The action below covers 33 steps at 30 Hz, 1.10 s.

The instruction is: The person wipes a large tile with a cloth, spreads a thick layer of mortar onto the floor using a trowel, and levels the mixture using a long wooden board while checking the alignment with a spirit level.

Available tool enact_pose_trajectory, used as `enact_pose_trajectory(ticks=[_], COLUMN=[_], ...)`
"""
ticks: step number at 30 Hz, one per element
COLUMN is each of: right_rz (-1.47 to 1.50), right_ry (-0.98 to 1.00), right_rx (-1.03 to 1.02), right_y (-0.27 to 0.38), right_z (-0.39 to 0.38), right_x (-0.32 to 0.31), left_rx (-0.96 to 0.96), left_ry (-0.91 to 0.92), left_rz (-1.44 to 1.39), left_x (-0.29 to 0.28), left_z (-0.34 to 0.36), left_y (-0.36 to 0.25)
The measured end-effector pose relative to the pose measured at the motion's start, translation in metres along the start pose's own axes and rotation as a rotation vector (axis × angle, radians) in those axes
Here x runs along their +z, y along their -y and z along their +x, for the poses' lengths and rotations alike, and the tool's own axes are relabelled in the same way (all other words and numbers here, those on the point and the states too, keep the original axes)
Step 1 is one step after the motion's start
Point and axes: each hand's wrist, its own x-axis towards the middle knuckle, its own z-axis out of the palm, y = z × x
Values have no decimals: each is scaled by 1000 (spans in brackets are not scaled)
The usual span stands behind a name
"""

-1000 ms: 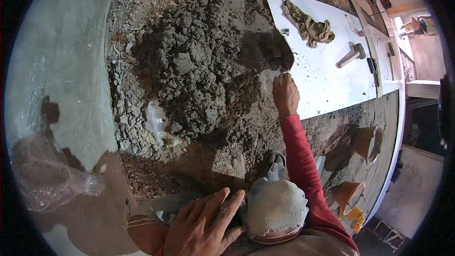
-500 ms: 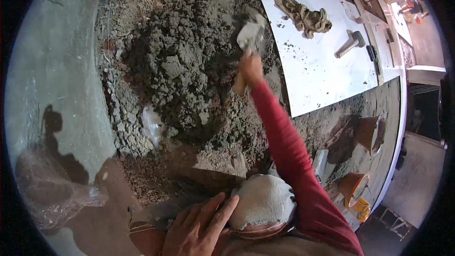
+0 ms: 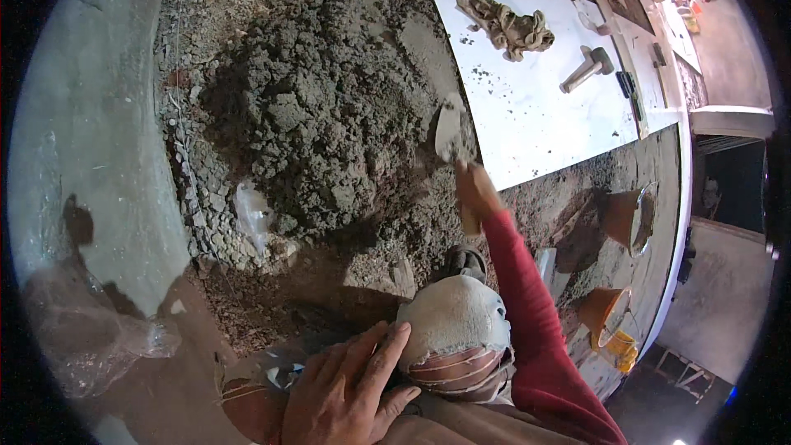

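My right hand [image 3: 476,189] is closed round the wooden handle of a trowel [image 3: 450,133]. The trowel's blade, smeared with grey mortar, lies over the mortar bed beside the near part of the white panel's left edge. To its left rises a heap of crumbly wet mortar [image 3: 329,107]. A smoother strip of mortar [image 3: 428,53] runs along the panel beyond the blade. My left hand [image 3: 350,383] rests with its fingers stretched out by my bent knee [image 3: 457,325], holding nothing.
On the white panel [image 3: 544,124] lie a crumpled muddy cloth [image 3: 504,21], a mallet [image 3: 587,68] and a dark tool [image 3: 630,95]. Two orange buckets [image 3: 624,218] and yellow gloves [image 3: 614,352] are at the right. Plastic sheeting [image 3: 99,338] covers ground at the left; rubble [image 3: 218,222] borders the heap.
My right hand has drawn the trowel back toward me along the panel's edge, leaving the far mortar strip in view. My left hand stays by the knee, its thumb now showing.
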Motion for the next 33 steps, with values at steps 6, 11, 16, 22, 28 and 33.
enact_pose_trajectory(ticks=[6, 11, 16, 22, 28, 33], right_rz=[852, 1060, 456, -714, -408, -631], right_ry=[-198, -291, -540, -192, -37, -153], right_rx=[343, -114, -319, -479, -523, -576], right_y=[56, 101, 138, 145, 64, 79], right_z=[27, 187, 320, 390, 275, 277], right_x=[84, 133, 157, 102, 16, -14], left_rx=[5, -78, -264, -172, -94, -110], left_ry=[-73, -8, 132, 155, 78, 178], left_rz=[84, 152, 136, 9, 40, 31], left_x=[1, -5, -12, -20, -22, -22], left_z=[-10, -4, 9, 6, 3, 16], left_y=[3, 7, 2, 15, 23, 23])
